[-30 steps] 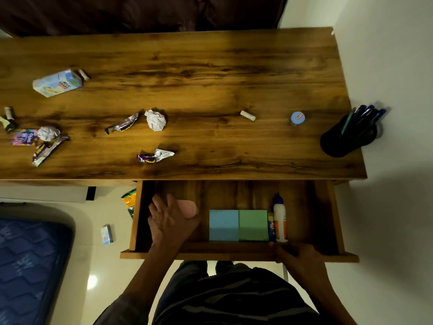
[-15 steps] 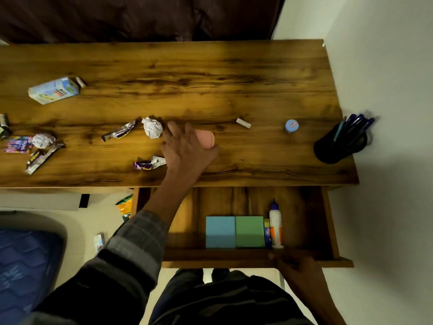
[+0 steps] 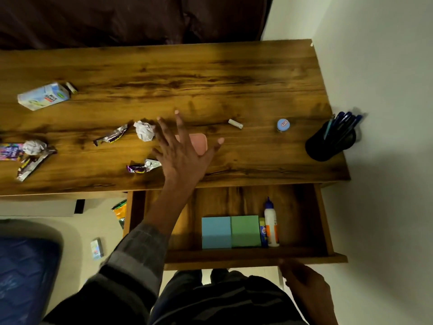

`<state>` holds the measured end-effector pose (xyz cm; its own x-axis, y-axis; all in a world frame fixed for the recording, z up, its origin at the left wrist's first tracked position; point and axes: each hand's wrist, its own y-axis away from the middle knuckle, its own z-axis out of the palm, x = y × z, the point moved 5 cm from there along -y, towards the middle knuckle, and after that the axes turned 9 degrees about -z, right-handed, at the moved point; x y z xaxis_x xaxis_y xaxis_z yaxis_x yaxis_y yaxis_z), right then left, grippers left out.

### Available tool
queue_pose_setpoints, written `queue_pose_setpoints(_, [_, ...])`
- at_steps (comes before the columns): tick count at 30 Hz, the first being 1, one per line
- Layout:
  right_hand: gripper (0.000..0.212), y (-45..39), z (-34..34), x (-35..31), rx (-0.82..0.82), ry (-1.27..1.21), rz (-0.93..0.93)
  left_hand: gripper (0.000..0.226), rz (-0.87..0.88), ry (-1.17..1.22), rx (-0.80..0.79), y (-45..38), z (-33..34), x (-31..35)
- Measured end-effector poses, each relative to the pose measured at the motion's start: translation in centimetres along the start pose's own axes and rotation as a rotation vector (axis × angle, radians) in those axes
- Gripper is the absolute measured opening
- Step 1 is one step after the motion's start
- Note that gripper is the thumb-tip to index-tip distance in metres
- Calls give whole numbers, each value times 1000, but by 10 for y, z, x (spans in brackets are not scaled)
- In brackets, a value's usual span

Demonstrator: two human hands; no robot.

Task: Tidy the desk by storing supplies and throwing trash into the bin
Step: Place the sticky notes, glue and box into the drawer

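Note:
My left hand (image 3: 181, 151) hovers flat over the wooden desk (image 3: 234, 73), fingers spread wide above a pink pad (image 3: 199, 141) that lies on the desk; only the pad's right part shows. A crumpled paper ball (image 3: 144, 130) and two foil wrappers (image 3: 112, 136) (image 3: 144, 165) lie just left of the hand. The drawer (image 3: 246, 259) below stands pulled out, holding a blue pad (image 3: 216, 232), a green pad (image 3: 245, 231) and a glue bottle (image 3: 271, 222). My right hand (image 3: 304, 285) is at the drawer's front edge, dim and blurred.
A milk carton (image 3: 43, 96), another paper ball (image 3: 34, 147) and more wrappers (image 3: 32, 164) lie at the desk's left. A small white stick (image 3: 235, 123), a blue-lidded jar (image 3: 283, 125) and a black pen cup (image 3: 330, 143) sit right. A wall bounds the right side.
My left hand lifted the pink pad out of the drawer, set it on the desk and has now spread open above it. The right hand stayed at the drawer front.

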<state>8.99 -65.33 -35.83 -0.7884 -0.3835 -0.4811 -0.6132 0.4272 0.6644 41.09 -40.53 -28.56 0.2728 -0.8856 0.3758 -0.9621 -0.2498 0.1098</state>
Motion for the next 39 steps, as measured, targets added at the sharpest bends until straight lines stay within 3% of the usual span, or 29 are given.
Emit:
queue_pose_setpoints(2, [57, -1, -1, 17, 43, -126, 126, 116, 124, 119, 42, 31, -24, -6])
queue_pose_setpoints(3, [57, 0, -1, 25, 63, -223, 195, 112, 140, 206, 34, 53, -33, -14])
queue_pose_setpoints(5, [45, 0, 2, 20, 34, -410, 241, 107, 79, 425, 3, 102, -38, -44])
queue_pose_setpoints(6, [64, 2, 2, 13, 6, -519, 265, 105, -19, 544, 21, 125, -43, -58])
queue_pose_setpoints(7, [66, 3, 2, 14, 0, -700, 275, 100, -179, 667, 55, 145, -37, -88])
queue_pose_setpoints(8, [53, 5, -4, 7, -20, -800, 225, 93, -399, 790, 90, 160, -34, -109])
queue_pose_setpoints(9, [53, 3, -5, 7, -20, -898, 262, 87, -699, 916, 112, 175, -27, -134])
queue_pose_setpoints(11, [76, -3, 1, 5, -30, -1173, 374, 79, -1243, 1203, 35, 197, -9, -170])
queue_pose_setpoints(12, [87, -5, 3, 2, -21, -1211, 444, 79, -1419, 1353, -55, 205, -4, -173])
queue_pose_setpoints(16, [112, -11, 5, -8, -32, -1312, 544, 109, -1617, 1639, -175, 222, -2, -165])
queue_pose_setpoints(19, [102, -20, -2, -16, -71, -1362, 477, 113, -1634, 1754, -314, 221, 2, -154])
queue_pose_setpoints(23, [103, -31, -4, -25, -140, -1359, 411, 119, -1579, 1755, -337, 206, 8, -159])
queue_pose_setpoints(30, [87, -53, -10, -57, -158, -1457, 338, 86, -1353, 1696, -370, 162, 11, -146])
queue_pose_setpoints(35, [82, -69, -18, -87, -201, -1516, 240, 96, -1356, 1716, -390, 137, 12, -126])
queue_pose_setpoints(39, [92, -81, -24, -108, -209, -1574, 216, 97, -1281, 1739, -415, 112, 15, -118])
